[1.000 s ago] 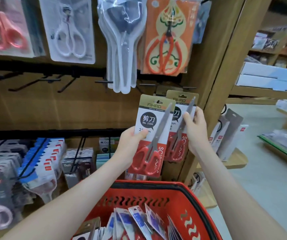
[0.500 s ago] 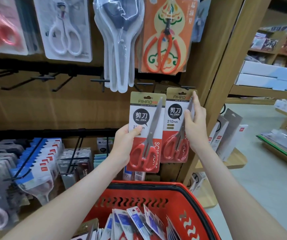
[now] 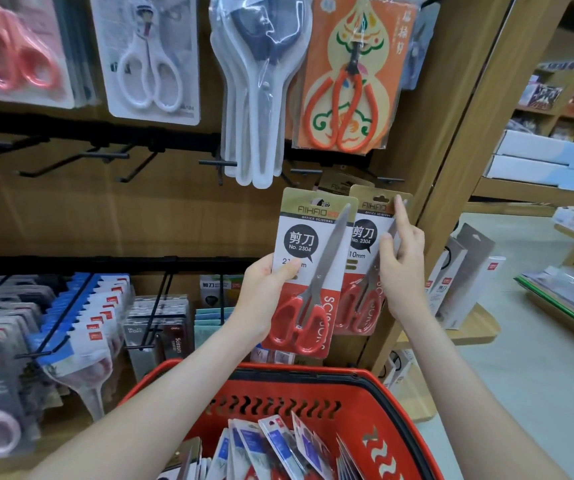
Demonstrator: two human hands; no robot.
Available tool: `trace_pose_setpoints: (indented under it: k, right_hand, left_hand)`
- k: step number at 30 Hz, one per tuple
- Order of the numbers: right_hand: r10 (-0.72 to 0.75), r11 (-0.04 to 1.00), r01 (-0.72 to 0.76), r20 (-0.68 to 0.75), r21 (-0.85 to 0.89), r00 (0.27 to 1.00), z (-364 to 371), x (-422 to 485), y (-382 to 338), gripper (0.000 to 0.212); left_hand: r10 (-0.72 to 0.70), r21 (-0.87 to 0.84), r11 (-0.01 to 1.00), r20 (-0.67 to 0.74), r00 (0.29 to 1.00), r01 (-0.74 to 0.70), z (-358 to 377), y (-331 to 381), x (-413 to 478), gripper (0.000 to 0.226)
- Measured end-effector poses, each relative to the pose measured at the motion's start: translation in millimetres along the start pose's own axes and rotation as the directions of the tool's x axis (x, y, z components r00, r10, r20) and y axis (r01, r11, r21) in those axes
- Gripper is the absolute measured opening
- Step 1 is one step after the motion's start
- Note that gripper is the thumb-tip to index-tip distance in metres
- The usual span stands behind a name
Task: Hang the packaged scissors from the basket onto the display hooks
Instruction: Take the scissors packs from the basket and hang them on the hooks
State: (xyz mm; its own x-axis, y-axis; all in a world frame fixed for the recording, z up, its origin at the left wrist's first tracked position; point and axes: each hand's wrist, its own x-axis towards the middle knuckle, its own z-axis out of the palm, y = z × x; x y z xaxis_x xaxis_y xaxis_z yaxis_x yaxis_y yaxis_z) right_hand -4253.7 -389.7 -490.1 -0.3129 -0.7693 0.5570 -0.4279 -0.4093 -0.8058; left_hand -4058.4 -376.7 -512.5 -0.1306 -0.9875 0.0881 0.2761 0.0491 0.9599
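Glossy card packs (image 3: 308, 244) hold metal blades with red plastic handles; the basket (image 3: 375, 403) is shiny red plastic, the shelving (image 3: 452, 140) matt wood.

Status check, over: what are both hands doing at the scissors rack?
Left hand grips one red-handled scissors pack. Right hand holds second pack just under a display hook, not yet hung. Nothing in between.
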Motion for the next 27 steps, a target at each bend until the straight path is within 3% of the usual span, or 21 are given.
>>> trace_pose_setpoints:
  k: [5,12,27]
  right_hand:
    - [0.005,0.998,-0.002,0.042,-0.064,0.999,7,1,3,0.05]
    - [-0.054,0.996,0.05,-0.064,-0.067,0.997,7,0,3,0.051]
    - [0.034,0.999,-0.028,0.122,-0.045,0.992,7,9,-10,0.059]
  left_hand:
    - [-0.004,-0.025,1.0,-0.021,1.0,0.003,-1,0,2,0.014]
    - [-0.007,-0.049,0.999,-0.059,0.998,0.004,-7,-7,6,0.014]
    - [-0.037,-0.081,0.996,-0.046,0.998,0.033,-15,-13,14,0.018]
